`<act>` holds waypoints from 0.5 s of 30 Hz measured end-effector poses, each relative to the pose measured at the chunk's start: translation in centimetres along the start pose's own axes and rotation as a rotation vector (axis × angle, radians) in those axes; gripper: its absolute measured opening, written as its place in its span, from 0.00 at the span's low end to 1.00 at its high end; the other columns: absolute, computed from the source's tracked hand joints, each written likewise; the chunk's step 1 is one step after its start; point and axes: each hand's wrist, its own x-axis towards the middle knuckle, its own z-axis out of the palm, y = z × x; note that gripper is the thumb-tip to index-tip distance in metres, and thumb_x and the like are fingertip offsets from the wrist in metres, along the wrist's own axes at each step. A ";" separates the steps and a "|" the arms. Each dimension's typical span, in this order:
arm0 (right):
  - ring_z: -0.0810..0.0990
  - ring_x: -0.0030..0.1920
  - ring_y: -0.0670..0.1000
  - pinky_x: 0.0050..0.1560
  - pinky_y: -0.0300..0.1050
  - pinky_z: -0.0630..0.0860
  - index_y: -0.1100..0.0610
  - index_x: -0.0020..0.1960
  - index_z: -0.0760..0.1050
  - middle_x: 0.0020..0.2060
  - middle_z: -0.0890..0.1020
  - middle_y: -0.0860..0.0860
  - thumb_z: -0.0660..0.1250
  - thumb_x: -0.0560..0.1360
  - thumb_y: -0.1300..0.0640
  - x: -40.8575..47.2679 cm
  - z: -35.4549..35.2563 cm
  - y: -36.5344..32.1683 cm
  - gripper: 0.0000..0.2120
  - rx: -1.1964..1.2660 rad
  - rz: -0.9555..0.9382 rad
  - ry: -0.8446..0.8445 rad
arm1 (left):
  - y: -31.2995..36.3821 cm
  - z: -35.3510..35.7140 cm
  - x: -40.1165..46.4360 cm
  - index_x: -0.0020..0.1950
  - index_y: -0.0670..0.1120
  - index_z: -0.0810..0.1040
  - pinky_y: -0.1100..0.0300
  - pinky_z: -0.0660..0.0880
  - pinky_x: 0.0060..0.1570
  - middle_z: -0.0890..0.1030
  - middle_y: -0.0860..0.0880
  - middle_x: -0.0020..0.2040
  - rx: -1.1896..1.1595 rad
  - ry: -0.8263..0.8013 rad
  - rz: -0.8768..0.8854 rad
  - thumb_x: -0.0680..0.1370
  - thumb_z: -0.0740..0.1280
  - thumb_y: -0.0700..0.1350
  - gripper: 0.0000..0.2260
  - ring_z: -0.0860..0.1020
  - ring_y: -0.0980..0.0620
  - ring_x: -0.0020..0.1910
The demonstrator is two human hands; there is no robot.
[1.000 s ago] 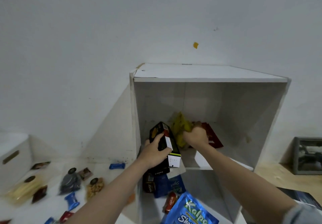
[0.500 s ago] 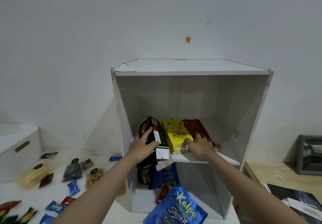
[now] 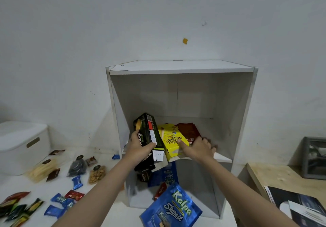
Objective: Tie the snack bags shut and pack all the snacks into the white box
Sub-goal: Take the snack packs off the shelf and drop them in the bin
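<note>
A white two-level shelf unit [image 3: 181, 68] stands open toward me. My left hand [image 3: 139, 147] grips a black-and-green Nextar box [image 3: 149, 131], tilted at the front left of the middle shelf. My right hand [image 3: 198, 148] lies on the yellow snack box [image 3: 172, 141] on that shelf, fingers reaching the dark red packets [image 3: 187, 129] behind it. A blue Kalpa bag [image 3: 173, 209] leans out of the lower compartment. Clear bags of nuts [image 3: 97, 173], dark snacks [image 3: 77, 166] and pale sticks [image 3: 41, 171] lie on the white floor to the left.
A white lidded storage box [image 3: 23, 143] with a handle slot sits at far left. Several small blue, red and green wrapped snacks [image 3: 60, 202] are scattered at lower left. A wooden surface [image 3: 275, 177] with dark printed sheets and a grey crate [image 3: 314, 158] is at right.
The view has pulled back and the shelf sits more central. My right hand went from pushing snacks at the back to resting on the yellow box near the shelf front. My left hand keeps the Nextar box.
</note>
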 end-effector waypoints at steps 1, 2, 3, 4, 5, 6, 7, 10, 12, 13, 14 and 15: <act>0.63 0.71 0.59 0.70 0.61 0.54 0.59 0.68 0.64 0.68 0.67 0.57 0.59 0.66 0.25 -0.1 -0.1 0.0 0.45 0.035 -0.009 0.021 | 0.3 0.2 -0.4 0.76 0.51 0.52 0.51 0.67 0.67 0.66 0.45 0.71 -0.003 -0.001 0.016 0.68 0.72 0.52 0.42 0.68 0.44 0.67; 0.65 0.69 0.59 0.70 0.61 0.54 0.58 0.65 0.66 0.66 0.68 0.56 0.63 0.66 0.27 -0.4 -0.3 -0.1 0.41 0.064 -0.017 0.030 | 0.4 0.5 -0.6 0.76 0.51 0.52 0.54 0.68 0.64 0.65 0.44 0.71 -0.014 -0.006 0.028 0.71 0.72 0.48 0.40 0.68 0.44 0.68; 0.66 0.68 0.58 0.70 0.60 0.56 0.57 0.62 0.68 0.64 0.69 0.56 0.66 0.66 0.30 -0.7 -0.5 -0.2 0.38 0.105 -0.031 0.026 | 0.4 0.8 -0.7 0.76 0.51 0.51 0.56 0.68 0.62 0.65 0.44 0.70 -0.026 -0.011 0.045 0.73 0.71 0.45 0.38 0.68 0.45 0.67; 0.69 0.65 0.58 0.69 0.57 0.61 0.57 0.59 0.68 0.61 0.69 0.55 0.69 0.65 0.33 -0.9 -0.6 -0.4 0.35 0.162 -0.038 0.008 | 0.5 1.1 -0.8 0.76 0.52 0.51 0.57 0.69 0.61 0.66 0.45 0.70 -0.032 -0.015 0.060 0.73 0.70 0.45 0.38 0.69 0.45 0.66; 0.71 0.62 0.57 0.65 0.54 0.68 0.58 0.57 0.67 0.57 0.70 0.55 0.73 0.65 0.37 -0.8 -0.6 -0.3 0.33 0.239 -0.050 -0.002 | 0.6 1.3 -0.9 0.75 0.53 0.51 0.55 0.70 0.62 0.68 0.45 0.69 -0.038 -0.018 0.074 0.72 0.70 0.46 0.38 0.70 0.46 0.65; 0.74 0.58 0.57 0.59 0.52 0.74 0.58 0.55 0.67 0.55 0.70 0.54 0.76 0.63 0.41 -0.7 -0.6 -0.4 0.31 0.321 -0.042 -0.016 | 0.8 1.5 -1.0 0.75 0.54 0.52 0.52 0.72 0.62 0.69 0.45 0.67 -0.052 -0.026 0.073 0.71 0.70 0.47 0.38 0.73 0.46 0.62; 0.77 0.54 0.58 0.52 0.53 0.78 0.57 0.52 0.67 0.53 0.72 0.54 0.79 0.59 0.45 -0.8 -0.8 -0.4 0.31 0.433 -0.036 -0.021 | 0.9 1.7 -1.1 0.75 0.55 0.52 0.50 0.74 0.61 0.71 0.45 0.66 -0.076 -0.040 0.053 0.71 0.70 0.47 0.38 0.75 0.46 0.60; 0.83 0.40 0.60 0.35 0.53 0.82 0.58 0.45 0.64 0.44 0.78 0.58 0.81 0.57 0.57 -1.4 -2.0 -0.3 0.28 0.642 0.047 -0.089 | 1.1 2.3 -1.7 0.75 0.52 0.53 0.51 0.76 0.56 0.74 0.46 0.63 -0.151 -0.054 0.001 0.73 0.68 0.46 0.35 0.77 0.47 0.56; 0.82 0.33 0.60 0.29 0.51 0.80 0.62 0.43 0.64 0.39 0.79 0.60 0.79 0.62 0.67 -1.7 -2.6 0.0 0.24 0.762 0.104 -0.185 | 1.1 2.6 -1.9 0.75 0.52 0.54 0.57 0.76 0.47 0.75 0.48 0.59 -0.193 -0.057 0.000 0.74 0.67 0.45 0.33 0.78 0.49 0.52; 0.83 0.34 0.61 0.29 0.51 0.80 0.64 0.44 0.65 0.41 0.80 0.61 0.80 0.60 0.68 -1.8 -2.8 0.1 0.24 0.799 0.114 -0.218 | 1.0 2.7 -2.1 0.74 0.52 0.55 0.59 0.75 0.42 0.76 0.50 0.56 -0.218 -0.063 0.002 0.75 0.66 0.44 0.32 0.79 0.51 0.50; 0.83 0.36 0.60 0.30 0.52 0.81 0.66 0.45 0.69 0.43 0.81 0.62 0.82 0.57 0.67 -1.9 -3.0 0.2 0.26 0.790 0.106 -0.241 | 1.0 2.7 -2.2 0.74 0.52 0.56 0.61 0.74 0.39 0.76 0.52 0.53 -0.249 -0.068 0.003 0.75 0.66 0.43 0.31 0.79 0.52 0.48; 0.83 0.37 0.59 0.34 0.53 0.82 0.67 0.46 0.73 0.43 0.83 0.61 0.83 0.54 0.65 -1.8 -3.0 0.3 0.26 0.790 0.094 -0.258 | 0.9 2.7 -2.4 0.73 0.52 0.57 0.61 0.73 0.38 0.76 0.53 0.51 -0.281 -0.068 0.006 0.74 0.66 0.44 0.30 0.79 0.53 0.47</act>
